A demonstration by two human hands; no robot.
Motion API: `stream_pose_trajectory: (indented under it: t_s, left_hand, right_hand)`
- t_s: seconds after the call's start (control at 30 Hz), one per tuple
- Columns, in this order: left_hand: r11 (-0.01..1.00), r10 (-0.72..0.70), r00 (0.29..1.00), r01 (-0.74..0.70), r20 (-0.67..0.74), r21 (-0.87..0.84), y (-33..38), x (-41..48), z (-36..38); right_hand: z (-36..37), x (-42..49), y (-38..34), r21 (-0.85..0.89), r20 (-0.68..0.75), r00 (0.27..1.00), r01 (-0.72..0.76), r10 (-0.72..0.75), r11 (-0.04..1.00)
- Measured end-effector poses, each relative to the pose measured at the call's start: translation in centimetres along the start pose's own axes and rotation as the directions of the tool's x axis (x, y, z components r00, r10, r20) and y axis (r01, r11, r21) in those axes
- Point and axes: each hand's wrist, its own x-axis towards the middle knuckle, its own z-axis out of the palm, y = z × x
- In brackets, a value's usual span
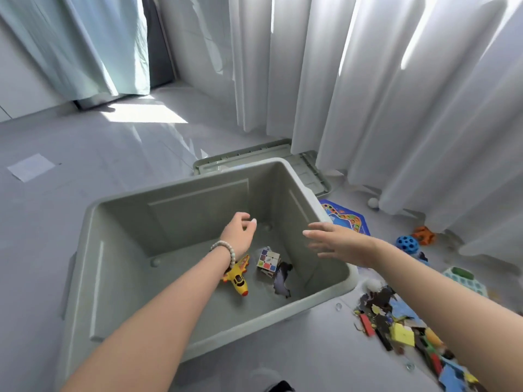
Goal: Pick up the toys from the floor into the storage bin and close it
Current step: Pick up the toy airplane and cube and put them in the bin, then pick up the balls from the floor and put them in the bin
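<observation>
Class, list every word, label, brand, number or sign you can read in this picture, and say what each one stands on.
No text can be read anywhere.
Board game sheet: coloured print, too blurred to read.
Cube puzzle in the storage bin: coloured stickers only, no letters.
Yellow toy plane: markings too small to read.
Paper sheet on the floor: looks blank, too faint to tell.

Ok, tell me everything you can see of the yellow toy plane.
The yellow toy plane lies on the floor of the open grey-green storage bin, nose toward the camera. It looks like glossy plastic, with orange trim, a red nose tip and dark cockpit windows. The left forearm hides part of its tail. The puzzle cube sits apart, to its right.
</observation>
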Motion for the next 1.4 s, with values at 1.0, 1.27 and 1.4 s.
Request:
stream_pose_trajectory:
  t_s: [1.0,1.27,1.4]
  left_hand:
    - [0.826,0.051,0.801,-0.369,0.597,0.426,10.8,0.1,33.6]
    - [0.910,0.026,0.848,-0.239,0.530,0.338,8.1,6.7,40.6]
    - [0.944,-0.010,0.841,-0.171,0.541,0.283,7.1,7.7,42.8]
  right_hand:
    - [-22.4,-7.4,29.5,0.120,-0.481,0.844,-0.205,0.238,0.971]
    - [-23.7,0.5,34.6,0.132,-0.554,0.808,-0.151,0.199,0.980]
    - [-23.6,2.2,36.0,0.073,-0.633,0.754,-0.167,0.175,0.983]
